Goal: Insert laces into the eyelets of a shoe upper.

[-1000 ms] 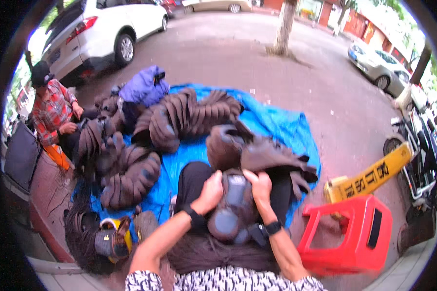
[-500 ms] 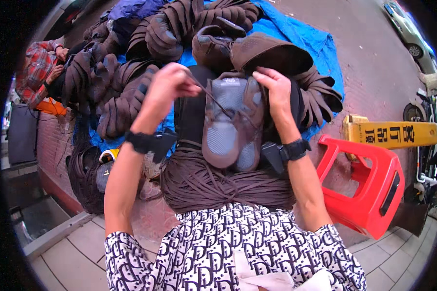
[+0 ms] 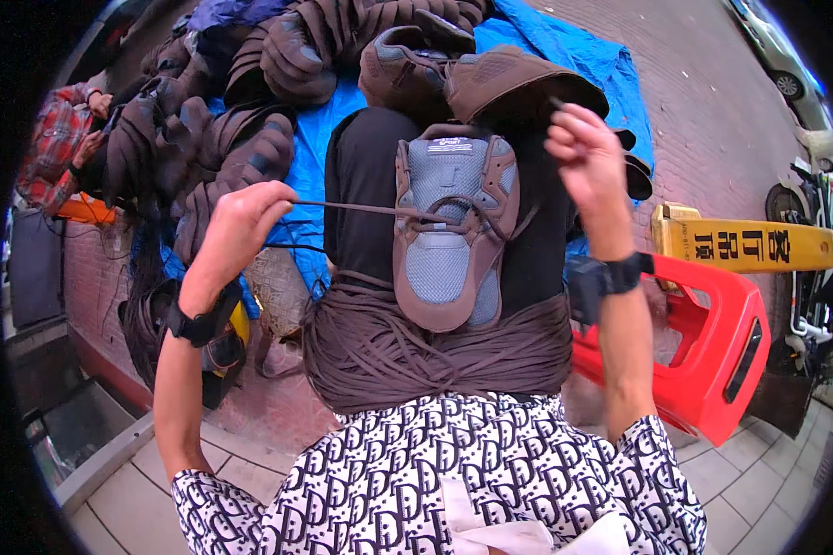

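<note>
On my lap, between my black-trousered thighs, lies a brown shoe upper [image 3: 440, 264] with blue-grey mesh, toe toward me. A second upper [image 3: 485, 296] shows partly beneath it. A brown shoelace [image 3: 347, 206] is threaded through the top eyelets. My left hand [image 3: 241, 231] pinches one end and stretches it out to the left. My right hand [image 3: 588, 153] is raised to the right of the upper, fingers pinched, with a dark lace tip poking out of them. Part of that strand is hard to follow. A thick bundle of brown laces [image 3: 435, 361] lies across my lap.
Several brown uppers [image 3: 296, 69] lie in rows on a blue tarp [image 3: 565, 51]; two larger ones [image 3: 518, 88] sit just beyond my knees. At right stand a red plastic stool [image 3: 713, 342] and a yellow sign board [image 3: 750, 242]. A person in a plaid shirt [image 3: 55, 148] works at far left.
My hands have moved apart from the upper, the left one left and toward me, the right one out to the right. The lace on the left is now drawn out straight.
</note>
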A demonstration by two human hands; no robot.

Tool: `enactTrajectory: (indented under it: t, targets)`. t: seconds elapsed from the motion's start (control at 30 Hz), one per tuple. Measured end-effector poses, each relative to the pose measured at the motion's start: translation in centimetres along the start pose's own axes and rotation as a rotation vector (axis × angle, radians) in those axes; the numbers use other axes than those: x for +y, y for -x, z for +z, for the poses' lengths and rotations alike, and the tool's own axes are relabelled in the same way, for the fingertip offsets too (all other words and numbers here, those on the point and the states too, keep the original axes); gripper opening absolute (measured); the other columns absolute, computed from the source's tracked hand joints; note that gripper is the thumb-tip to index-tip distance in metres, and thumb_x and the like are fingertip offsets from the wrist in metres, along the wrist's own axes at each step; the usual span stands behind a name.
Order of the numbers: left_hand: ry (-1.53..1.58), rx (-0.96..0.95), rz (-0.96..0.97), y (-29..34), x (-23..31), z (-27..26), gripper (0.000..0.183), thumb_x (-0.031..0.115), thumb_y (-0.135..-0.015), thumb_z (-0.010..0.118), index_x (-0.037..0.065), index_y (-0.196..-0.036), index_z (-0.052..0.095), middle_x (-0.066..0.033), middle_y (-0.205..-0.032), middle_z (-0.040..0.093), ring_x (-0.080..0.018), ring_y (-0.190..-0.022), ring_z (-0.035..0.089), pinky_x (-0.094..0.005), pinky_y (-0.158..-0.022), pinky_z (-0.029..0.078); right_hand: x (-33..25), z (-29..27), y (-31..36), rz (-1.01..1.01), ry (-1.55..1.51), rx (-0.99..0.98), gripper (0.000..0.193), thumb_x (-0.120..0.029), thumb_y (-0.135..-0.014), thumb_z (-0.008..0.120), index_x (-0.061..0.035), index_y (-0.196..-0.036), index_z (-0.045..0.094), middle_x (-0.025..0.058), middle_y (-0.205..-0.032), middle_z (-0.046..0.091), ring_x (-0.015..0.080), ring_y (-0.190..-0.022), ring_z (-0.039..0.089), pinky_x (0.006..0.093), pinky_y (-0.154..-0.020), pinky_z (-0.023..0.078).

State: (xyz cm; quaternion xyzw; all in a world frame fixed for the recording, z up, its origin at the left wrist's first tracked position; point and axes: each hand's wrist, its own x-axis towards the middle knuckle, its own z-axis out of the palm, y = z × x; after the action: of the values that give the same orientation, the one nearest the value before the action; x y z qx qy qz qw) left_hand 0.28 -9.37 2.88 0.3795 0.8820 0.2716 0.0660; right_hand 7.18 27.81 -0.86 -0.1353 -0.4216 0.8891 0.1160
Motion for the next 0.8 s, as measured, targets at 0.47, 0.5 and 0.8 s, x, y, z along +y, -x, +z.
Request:
enactTrajectory:
  t: [0.47, 0.5, 0.8]
  targets:
    - [-0.316, 0.182, -0.049, 1.6, -1.2, -9.5, 0.010, 0.001, -0.081, 0.050, 0.000, -0.089, 0.056, -0.0126, -0.079, 0.059, -0.0240, -0.073, 0.060, -0.0265, -0.064, 0.046, -25.3, -16.8, 7.1, -0.280, 0.473, -0.007, 0.025, -0.008, -0.089, 0.043, 0.0032, -0.109, 0.052, 0.0064, -0.072, 0.050, 0.0037, -0.039, 0.026, 0.0171, -0.038, 0.022]
    - [-0.350, 0.187, -0.051, 1.7, -1.5, -10.0, 0.010, 0.001, -0.081, 0.050, 0.000, -0.088, 0.056, -0.0129, -0.078, 0.058, -0.0240, -0.073, 0.060, -0.0269, -0.064, 0.046, -25.2, -17.4, 7.2, -0.276, 0.469, -0.009, 0.025, -0.008, -0.089, 0.043, 0.0032, -0.109, 0.052, 0.0064, -0.072, 0.050, 0.0037, -0.039, 0.026, 0.0171, -0.038, 0.022]
    - [-0.434, 0.051, 0.001, 5.3, -7.0, -2.4, 0.011, 0.001, -0.073, 0.055, 0.003, -0.084, 0.055, -0.0134, -0.078, 0.055, -0.0307, -0.074, 0.054, -0.0356, -0.067, 0.045, -22.3, -24.1, 9.0, -0.156, 0.556, 0.438, 0.027, -0.007, -0.086, 0.048, 0.0026, -0.112, 0.048, 0.0057, -0.075, 0.054, 0.0032, -0.040, 0.027, 0.0168, -0.036, 0.021]
